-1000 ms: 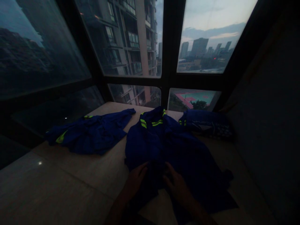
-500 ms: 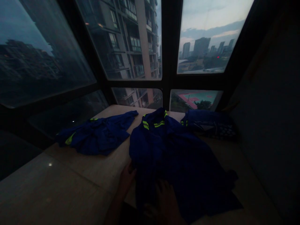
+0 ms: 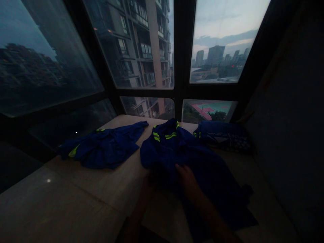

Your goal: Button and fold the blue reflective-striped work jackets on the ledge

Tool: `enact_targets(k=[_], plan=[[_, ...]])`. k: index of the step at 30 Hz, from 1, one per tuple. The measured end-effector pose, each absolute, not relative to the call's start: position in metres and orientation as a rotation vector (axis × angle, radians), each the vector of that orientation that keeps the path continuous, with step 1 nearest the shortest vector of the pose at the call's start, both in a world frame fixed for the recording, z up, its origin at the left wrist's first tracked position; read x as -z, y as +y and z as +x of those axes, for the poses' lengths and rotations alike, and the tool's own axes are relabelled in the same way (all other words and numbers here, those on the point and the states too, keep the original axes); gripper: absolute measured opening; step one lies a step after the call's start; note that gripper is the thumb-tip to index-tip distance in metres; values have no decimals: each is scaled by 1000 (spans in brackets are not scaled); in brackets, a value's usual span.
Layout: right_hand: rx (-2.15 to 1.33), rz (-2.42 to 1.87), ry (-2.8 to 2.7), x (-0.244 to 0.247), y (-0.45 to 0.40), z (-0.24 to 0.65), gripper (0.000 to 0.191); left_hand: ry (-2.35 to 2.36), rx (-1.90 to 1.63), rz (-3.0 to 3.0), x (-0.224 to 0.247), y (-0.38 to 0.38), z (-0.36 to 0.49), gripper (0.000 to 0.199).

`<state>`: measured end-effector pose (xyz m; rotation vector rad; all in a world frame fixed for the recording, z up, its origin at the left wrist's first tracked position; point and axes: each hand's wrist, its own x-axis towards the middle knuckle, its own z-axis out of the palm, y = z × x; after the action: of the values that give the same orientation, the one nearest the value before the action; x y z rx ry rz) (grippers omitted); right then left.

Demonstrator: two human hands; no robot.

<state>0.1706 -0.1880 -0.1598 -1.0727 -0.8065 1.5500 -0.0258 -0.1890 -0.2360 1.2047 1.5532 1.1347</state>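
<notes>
A dark blue jacket (image 3: 168, 153) with yellow-green stripes at the collar and shoulders lies spread out in front of me, its collar toward the window. My left hand (image 3: 149, 185) is at its lower left edge, closed on the sleeve cloth; deep shadow hides most of the fingers. Over the middle of the jacket, my right hand (image 3: 186, 173) has its fingers bent onto the gathered fabric. The sleeve is folded up between both hands, and pale tabletop shows below it.
Left of the jacket lies a crumpled blue garment (image 3: 108, 148) with yellow-green patches. A folded blue bundle (image 3: 222, 135) with white markings sits at the back right by the wall. Dark-framed windows border the pale tabletop (image 3: 76, 202). The light is dim.
The jacket's left sleeve, which hung toward me, has been turned up onto the body. My right hand has moved up and away from me; my left has shifted slightly right.
</notes>
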Motion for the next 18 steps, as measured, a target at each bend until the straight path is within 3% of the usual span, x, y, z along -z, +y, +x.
enact_targets(k=[2, 5, 8, 15, 18], plan=[[-1598, -908, -628, 130, -174, 172, 40, 1614, -1139, 1300, 234, -182, -10, 69], [-1573, -785, -543, 99, -157, 172, 36, 1649, -1071, 1403, 224, -177, 6, 47], [-1515, -780, -564, 84, -146, 177, 34, 1682, -1063, 1421, 203, -182, 2, 43], [-1526, -805, -605, 83, -155, 151, 33, 1810, -1107, 1657, 149, -241, -86, 33], [-1606, -869, -797, 101, -182, 109, 42, 1944, -845, 1751, 151, -272, -119, 35]])
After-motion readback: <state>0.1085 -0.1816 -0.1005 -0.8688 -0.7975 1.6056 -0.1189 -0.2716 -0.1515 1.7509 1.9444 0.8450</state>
